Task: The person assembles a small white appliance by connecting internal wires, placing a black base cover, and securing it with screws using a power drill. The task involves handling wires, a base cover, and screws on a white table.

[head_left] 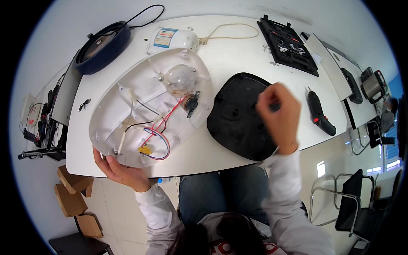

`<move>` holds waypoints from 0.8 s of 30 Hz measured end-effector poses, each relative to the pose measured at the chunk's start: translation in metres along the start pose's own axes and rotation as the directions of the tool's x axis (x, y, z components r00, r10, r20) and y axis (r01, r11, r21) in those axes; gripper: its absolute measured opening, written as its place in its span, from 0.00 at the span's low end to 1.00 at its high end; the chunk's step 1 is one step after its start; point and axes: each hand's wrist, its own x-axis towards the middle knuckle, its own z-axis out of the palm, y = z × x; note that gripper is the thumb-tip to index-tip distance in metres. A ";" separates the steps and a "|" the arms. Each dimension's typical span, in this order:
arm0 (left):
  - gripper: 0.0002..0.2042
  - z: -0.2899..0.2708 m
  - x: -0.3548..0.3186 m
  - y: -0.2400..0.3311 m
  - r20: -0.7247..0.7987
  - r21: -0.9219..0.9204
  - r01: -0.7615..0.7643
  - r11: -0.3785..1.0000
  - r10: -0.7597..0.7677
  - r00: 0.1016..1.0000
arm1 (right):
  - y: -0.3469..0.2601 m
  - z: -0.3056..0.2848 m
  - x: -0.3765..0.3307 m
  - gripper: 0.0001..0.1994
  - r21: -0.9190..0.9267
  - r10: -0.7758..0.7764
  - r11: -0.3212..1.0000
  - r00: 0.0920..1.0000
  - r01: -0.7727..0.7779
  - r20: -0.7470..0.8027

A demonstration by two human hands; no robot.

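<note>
Already the white appliance housing is lying opened up on the bench, its inside facing up, and the black bottom cover is sitting detached just beside it on the right, so the opening-up looks done. Judging by that, the work on the inner parts is what is remaining: the red, blue and black wires are looking connected to the yellow connector and to the small black part next to the clear round dome.

The left hand is gripping the housing's near edge at the bench edge, thumb on top and fingers curled under the rim. The right hand is hovering above the black cover with its fingers pinched together; whether anything small is sitting between them I cannot tell, as the hand is blurred.

A black and red electric screwdriver is lying further right, untouched.
</note>
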 end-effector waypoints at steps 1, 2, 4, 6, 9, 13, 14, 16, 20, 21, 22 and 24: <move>0.23 -0.001 0.001 -0.001 -0.001 -0.007 -0.002 1.000 0.002 1.000 | 0.020 -0.007 0.011 0.05 -0.082 0.045 0.996 0.997 -0.039 0.062; 0.23 -0.001 0.001 -0.002 0.003 -0.016 0.001 1.000 -0.001 1.000 | 0.042 -0.014 0.022 0.05 -0.116 0.060 0.992 0.991 -0.046 0.123; 0.23 -0.002 0.002 -0.002 0.007 -0.013 -0.004 1.000 0.004 1.000 | 0.087 -0.019 0.042 0.08 -0.275 0.111 0.961 0.956 -0.033 0.272; 0.23 -0.003 0.001 -0.002 -0.006 0.013 -0.010 1.000 0.010 1.000 | 0.134 -0.016 0.062 0.08 -0.201 0.169 0.975 0.915 -0.099 0.367; 0.23 -0.001 0.001 -0.001 0.015 -0.003 -0.005 1.000 0.005 1.000 | 0.198 -0.010 0.066 0.08 -0.124 0.213 0.976 0.878 -0.177 0.429; 0.23 -0.002 0.002 0.000 0.001 -0.008 -0.016 1.000 0.016 1.000 | 0.204 0.013 0.053 0.08 -0.078 0.316 0.949 0.905 -0.307 0.286; 0.23 -0.001 0.002 0.001 -0.005 0.003 -0.029 1.000 0.029 1.000 | 0.202 0.018 0.049 0.08 -0.079 0.314 0.949 0.923 -0.304 0.222; 0.23 0.000 0.002 -0.001 0.001 0.028 -0.042 0.999 0.042 0.999 | 0.200 0.016 0.048 0.08 0.085 0.349 0.923 0.908 -0.376 0.231; 0.24 -0.004 0.003 -0.004 0.024 0.110 -0.111 0.988 0.109 0.994 | 0.197 0.021 0.042 0.07 0.131 0.323 0.927 0.926 -0.351 0.195; 0.24 -0.006 0.003 -0.006 0.035 0.131 -0.135 0.982 0.132 0.991 | 0.195 0.020 0.044 0.07 0.133 0.316 0.929 0.926 -0.346 0.205; 0.24 -0.004 0.003 -0.005 0.029 0.103 -0.107 0.989 0.105 0.994 | 0.192 0.018 0.045 0.07 0.135 0.308 0.930 0.927 -0.341 0.215; 0.24 0.002 0.003 -0.001 0.017 0.043 -0.053 0.998 0.052 0.999 | 0.186 0.014 0.044 0.06 0.145 0.345 0.911 0.906 -0.386 0.246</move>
